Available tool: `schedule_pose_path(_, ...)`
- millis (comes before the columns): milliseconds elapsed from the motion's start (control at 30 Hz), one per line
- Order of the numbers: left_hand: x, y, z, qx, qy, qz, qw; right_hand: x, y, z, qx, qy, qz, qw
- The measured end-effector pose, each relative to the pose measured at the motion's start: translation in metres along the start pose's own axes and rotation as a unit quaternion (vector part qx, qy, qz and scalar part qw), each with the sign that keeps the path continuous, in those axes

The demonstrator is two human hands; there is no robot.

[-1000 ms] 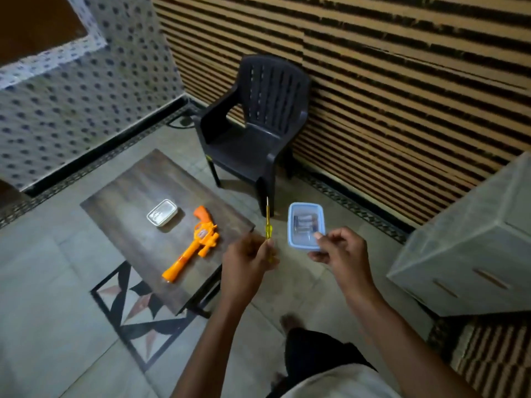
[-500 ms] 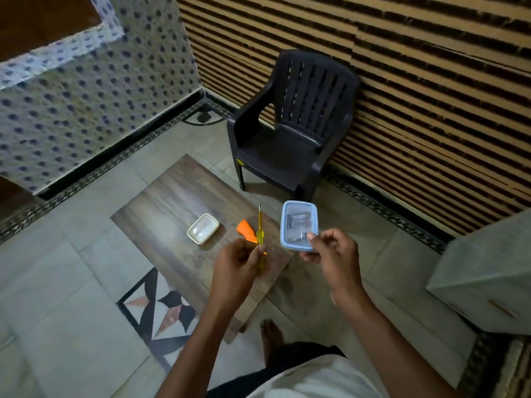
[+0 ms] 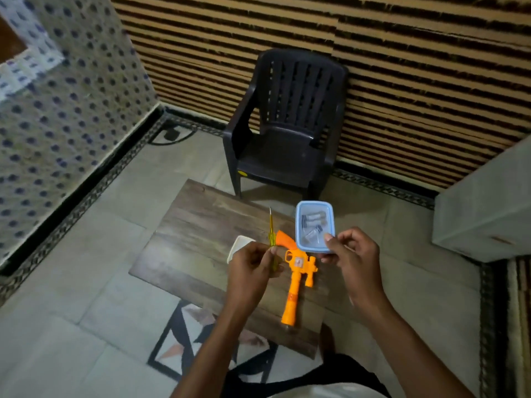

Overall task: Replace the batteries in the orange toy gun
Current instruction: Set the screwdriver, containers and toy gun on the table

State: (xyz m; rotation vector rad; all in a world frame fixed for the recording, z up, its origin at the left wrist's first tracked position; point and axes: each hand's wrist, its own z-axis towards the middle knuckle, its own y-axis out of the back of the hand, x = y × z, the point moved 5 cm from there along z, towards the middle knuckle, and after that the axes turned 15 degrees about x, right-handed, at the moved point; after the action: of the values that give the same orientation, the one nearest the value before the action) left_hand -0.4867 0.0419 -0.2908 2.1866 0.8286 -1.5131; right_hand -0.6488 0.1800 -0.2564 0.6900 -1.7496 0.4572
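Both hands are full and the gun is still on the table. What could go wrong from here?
1. The right hand pinches the box by one edge, tilted; the batteries inside could slide or spill if it is unlidded.
2. The left hand holds the screwdriver tip up, so it may need a regrip and could slip.
3. No hand is free to steady the gun on the table.

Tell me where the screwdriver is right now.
The screwdriver is in the left hand, tip up, above the wooden table, just left of the orange toy gun.
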Motion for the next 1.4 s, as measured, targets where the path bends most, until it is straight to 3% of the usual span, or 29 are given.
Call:
schedule_pose_path(267,-0.009,0.121,-0.008,0.08,-0.006,0.073,0.994,-0.013,-0.124,-0.044,-0.065,-0.003,0.05,0.997)
schedule_pose_path(433,0.01,0.179,0.021,0.029,0.016,0.064,0.997,-0.035,-0.174,-0.019,-0.071,-0.017,0.023,0.997)
schedule_pose_path(533,0.036,0.207,0.05,-0.011,0.033,0.113,0.993,-0.061,-0.198,0.008,-0.078,-0.021,-0.003,0.997)
schedule_pose_path(733,0.084,0.263,0.119,-0.035,0.086,0.287,0.953,-0.141,-0.244,0.082,-0.077,-0.099,-0.002,0.992)
schedule_pose_path(900,0.138,0.303,0.181,-0.069,0.139,0.344,0.926,-0.215,-0.29,0.139,-0.076,-0.173,0.009,0.982)
schedule_pose_path(1200,0.248,0.35,0.266,0.022,0.241,0.471,0.848,-0.333,-0.357,0.199,-0.088,-0.297,-0.023,0.95)
schedule_pose_path(1400,0.277,0.364,0.288,0.101,0.218,0.492,0.837,-0.355,-0.375,0.208,-0.122,-0.319,-0.051,0.939)
